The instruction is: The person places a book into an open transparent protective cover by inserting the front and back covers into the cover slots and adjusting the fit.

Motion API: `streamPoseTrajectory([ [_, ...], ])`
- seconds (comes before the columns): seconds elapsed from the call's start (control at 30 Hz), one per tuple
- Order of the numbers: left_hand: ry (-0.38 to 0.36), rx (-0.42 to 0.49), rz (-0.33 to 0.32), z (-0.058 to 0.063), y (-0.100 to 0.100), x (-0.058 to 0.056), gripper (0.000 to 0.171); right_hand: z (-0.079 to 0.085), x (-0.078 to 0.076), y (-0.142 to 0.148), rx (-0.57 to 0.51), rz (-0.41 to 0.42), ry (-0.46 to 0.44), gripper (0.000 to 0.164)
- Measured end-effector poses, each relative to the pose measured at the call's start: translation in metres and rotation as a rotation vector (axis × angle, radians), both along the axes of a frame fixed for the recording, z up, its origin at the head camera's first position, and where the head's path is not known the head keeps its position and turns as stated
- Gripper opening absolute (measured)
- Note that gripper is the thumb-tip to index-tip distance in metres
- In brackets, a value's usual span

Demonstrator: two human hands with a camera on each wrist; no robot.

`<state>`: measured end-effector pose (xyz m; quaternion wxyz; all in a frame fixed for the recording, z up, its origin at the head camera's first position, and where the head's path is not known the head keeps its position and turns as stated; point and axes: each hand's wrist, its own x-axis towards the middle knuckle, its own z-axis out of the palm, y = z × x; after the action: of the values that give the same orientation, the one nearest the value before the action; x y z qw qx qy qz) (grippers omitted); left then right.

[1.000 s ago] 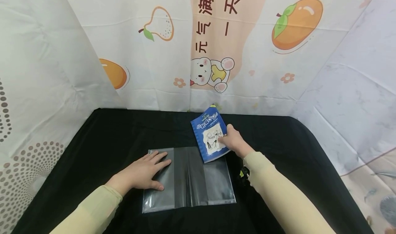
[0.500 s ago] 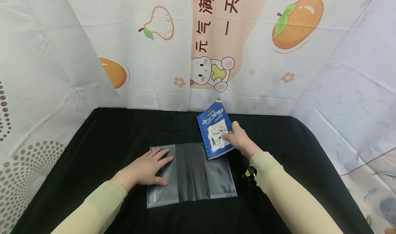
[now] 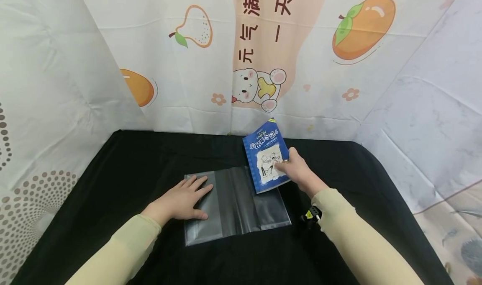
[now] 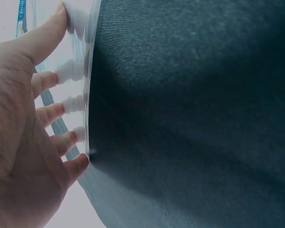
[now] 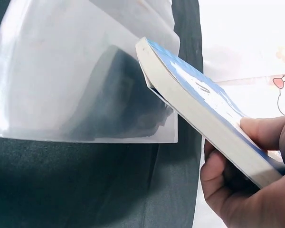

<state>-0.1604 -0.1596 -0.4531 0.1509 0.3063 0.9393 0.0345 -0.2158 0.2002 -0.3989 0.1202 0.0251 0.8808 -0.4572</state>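
Observation:
A blue paperback book [image 3: 265, 151] with a cartoon on its front is tilted in my right hand [image 3: 299, 170], thumb on the cover and fingers underneath. In the right wrist view the book [image 5: 204, 102] shows its page edges, and the right hand [image 5: 256, 175] grips it at one side. Below it a clear plastic book cover [image 3: 233, 222] lies spread out, partly hidden by the book's lower end. My left hand [image 3: 177, 202] rests on the left flap with fingers spread. Up close in the left wrist view, straight fingertips of the left hand [image 4: 28, 109] touch the plastic [image 4: 78, 52].
A black cloth [image 3: 169, 151] covers the table. White printed curtains [image 3: 301, 101] hang behind it and along both sides. A small black device with a yellow-green patch [image 3: 311, 214] sits at my right wrist.
The plastic cover has slid away from me and slightly to the right, with my left hand on it. My right hand has carried the book a little farther back and right.

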Motion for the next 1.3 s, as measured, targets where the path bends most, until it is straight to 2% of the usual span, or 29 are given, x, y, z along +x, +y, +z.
streamPoseTrajectory([
  [0.43, -0.012, 0.016, 0.02, -0.002, 0.004, -0.005, 0.087, 0.004, 0.014, -0.002, -0.082, 0.014, -0.004, 0.035],
  [1.3, -0.02, -0.014, 0.058, -0.006, 0.012, -0.02, 0.088, -0.007, 0.04, -0.006, -0.133, 0.035, -0.079, 0.037],
])
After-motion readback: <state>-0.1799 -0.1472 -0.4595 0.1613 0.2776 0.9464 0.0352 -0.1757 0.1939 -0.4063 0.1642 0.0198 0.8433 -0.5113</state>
